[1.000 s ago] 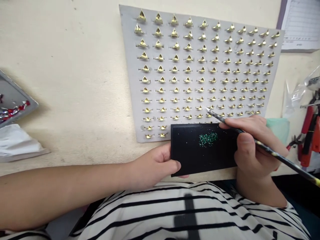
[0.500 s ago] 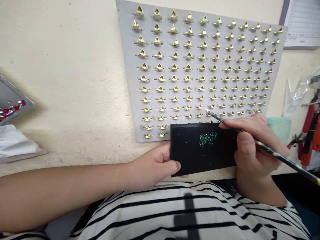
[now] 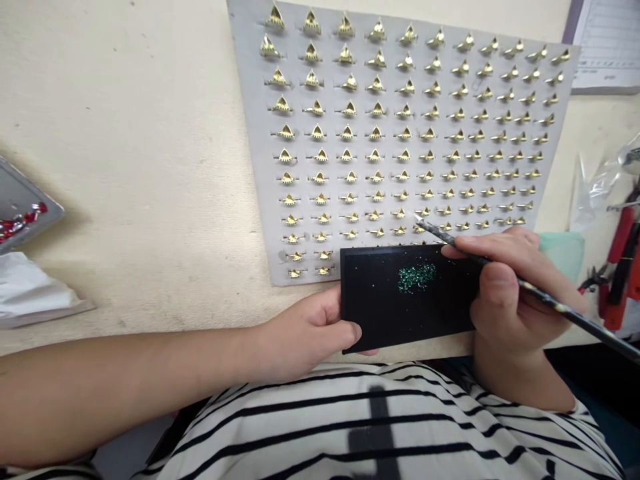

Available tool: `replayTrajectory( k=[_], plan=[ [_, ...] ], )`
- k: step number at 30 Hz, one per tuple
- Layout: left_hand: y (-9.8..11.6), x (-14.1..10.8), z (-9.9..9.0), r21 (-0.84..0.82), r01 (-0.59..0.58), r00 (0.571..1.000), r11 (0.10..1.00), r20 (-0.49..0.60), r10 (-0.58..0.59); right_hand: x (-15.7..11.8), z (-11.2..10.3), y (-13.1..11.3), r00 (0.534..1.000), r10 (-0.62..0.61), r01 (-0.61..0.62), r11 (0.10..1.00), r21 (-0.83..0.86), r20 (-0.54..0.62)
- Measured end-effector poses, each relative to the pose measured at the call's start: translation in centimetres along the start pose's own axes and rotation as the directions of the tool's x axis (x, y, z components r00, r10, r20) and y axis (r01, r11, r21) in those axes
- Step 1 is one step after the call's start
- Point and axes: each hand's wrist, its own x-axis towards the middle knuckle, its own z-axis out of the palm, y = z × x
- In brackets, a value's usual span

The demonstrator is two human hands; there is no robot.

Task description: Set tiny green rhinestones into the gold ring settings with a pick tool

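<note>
My left hand (image 3: 320, 330) grips the left end of a black tray (image 3: 380, 313), its thumb on top. A small patch of green stones (image 3: 417, 277) lies on the tray. My right hand (image 3: 520, 287) is closed around a dark, speckled pen-like tool (image 3: 540, 303) above the tray's right end. The tool's pale tip (image 3: 418, 218) is over the lower part of a grey board (image 3: 260, 173), close to the small gold pieces (image 3: 399, 213) set there in rows. The tray covers the board's lower edge.
A grey tray with red stones (image 3: 23, 223) and a white crumpled bag (image 3: 35, 293) lie at the left. Right of the board are a green piece (image 3: 565, 253), red-handled pliers (image 3: 607, 280) and clear plastic (image 3: 595, 193). A printed sheet (image 3: 607, 47) lies top right.
My right hand and the tool have shifted slightly right, with the tip still near the same gold pieces. My left hand and the black tray look unchanged.
</note>
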Motion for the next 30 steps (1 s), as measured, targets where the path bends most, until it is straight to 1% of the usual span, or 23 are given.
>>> replayTrajectory(
  k=[6,13,23,30],
  plan=[
    [0.36,0.07,0.16,-0.01,0.0,1.0,1.0,-0.005,0.0,-0.07,0.19,0.17,0.999,0.032,-0.032,0.999,0.008,-0.018],
    [0.46,0.21,0.39,-0.061,0.025,0.999,0.998,-0.024,-0.026,-0.25,-0.07,0.65,0.999,-0.048,0.048,0.999,-0.014,-0.006],
    [0.35,0.08,0.32,-0.054,0.008,1.0,0.999,-0.021,-0.009,-0.24,0.19,0.83,0.998,-0.047,0.047,0.999,-0.008,-0.042],
    [0.36,0.04,0.2,-0.046,-0.009,1.0,0.999,-0.021,0.008,-0.23,0.13,0.7,0.998,-0.043,0.042,0.999,-0.027,-0.038]
  ],
)
